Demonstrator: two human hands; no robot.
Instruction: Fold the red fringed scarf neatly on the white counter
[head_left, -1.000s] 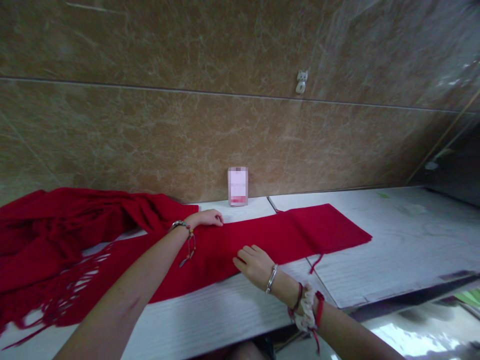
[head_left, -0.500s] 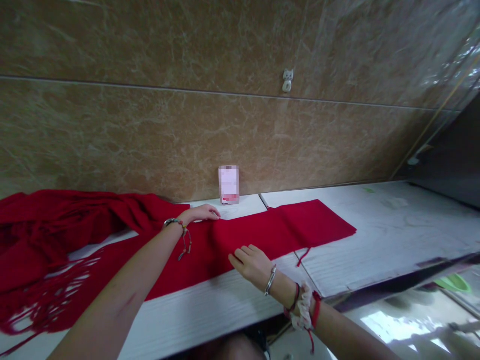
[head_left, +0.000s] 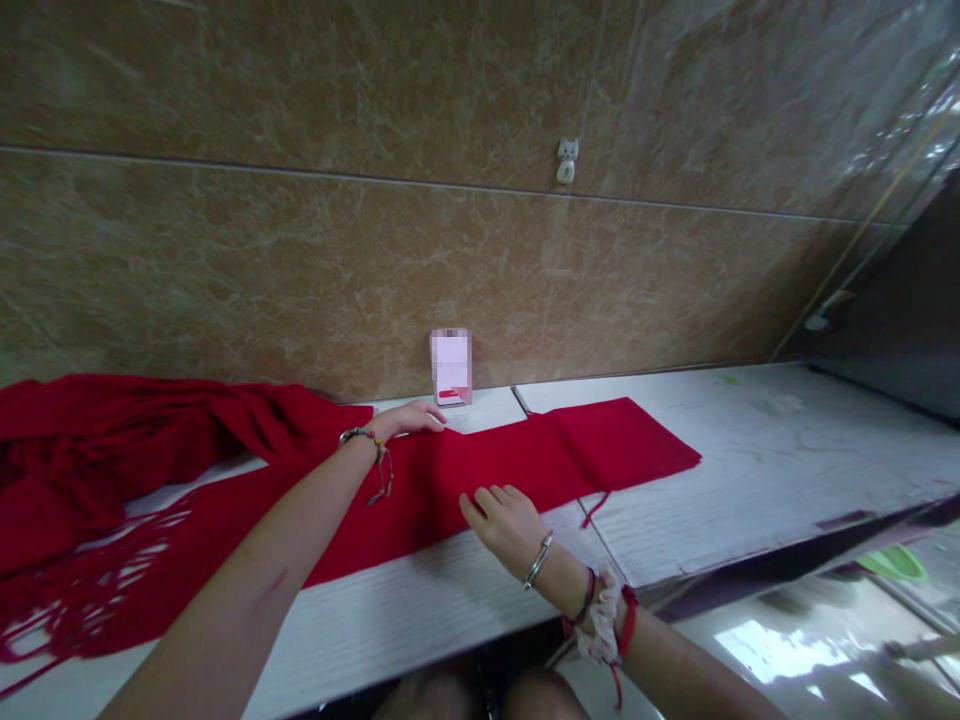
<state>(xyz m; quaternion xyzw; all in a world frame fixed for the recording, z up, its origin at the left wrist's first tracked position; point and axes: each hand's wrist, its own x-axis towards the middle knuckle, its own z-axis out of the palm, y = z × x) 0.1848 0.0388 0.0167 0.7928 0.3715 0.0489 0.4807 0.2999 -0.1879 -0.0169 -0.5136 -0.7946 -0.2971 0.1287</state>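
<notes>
A long red scarf (head_left: 517,455) with a fringed end at the left lies as a flat folded strip across the white tabletop. At its far edge is my left hand (head_left: 415,418), fingers closed on the cloth, which rises in a small peak by the fingertips. My right hand (head_left: 504,522) is at the near edge, fingers bent and gathered at the cloth; the palm side and any pinched fabric are hidden. To the left, more red fabric (head_left: 172,430) is bunched in loose folds. A few red strands stick out past the strip's near edge.
A phone (head_left: 451,368) with a blurred screen leans upright against the brown marbled wall (head_left: 300,270) behind the scarf. A small white cat-shaped hook (head_left: 568,161) is on the wall. The white table (head_left: 750,480) extends right; below its edge is a green basin (head_left: 892,562).
Both hands have shifted slightly right along the strip, and the cloth's far edge by my left fingers now peaks a little. The whole view has moved slightly.
</notes>
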